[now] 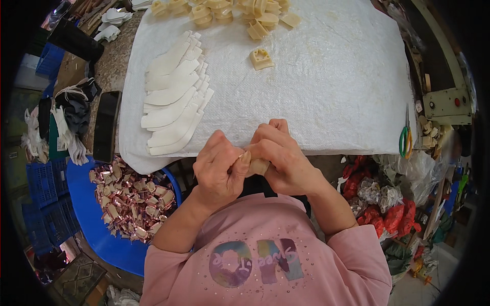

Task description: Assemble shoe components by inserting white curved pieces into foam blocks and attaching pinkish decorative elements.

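Observation:
Both hands meet at the table's near edge, around a small pale beige piece that looks like a shoe heel. My left hand is closed on its left side, thumb pressed along it. Closed on the right side is my right hand, fingers curled over the top. Most of the piece is hidden by the fingers. Beyond the hands, a single beige shoe heel stands on the white woven sheet. Several curved white strips lie overlapped in a fan on the left.
More beige heels are heaped at the far edge. A black phone lies on the left; scissors with green and orange handles are at the right edge. Below left, a blue tub holds many shiny pink pieces. Red bags sit below right.

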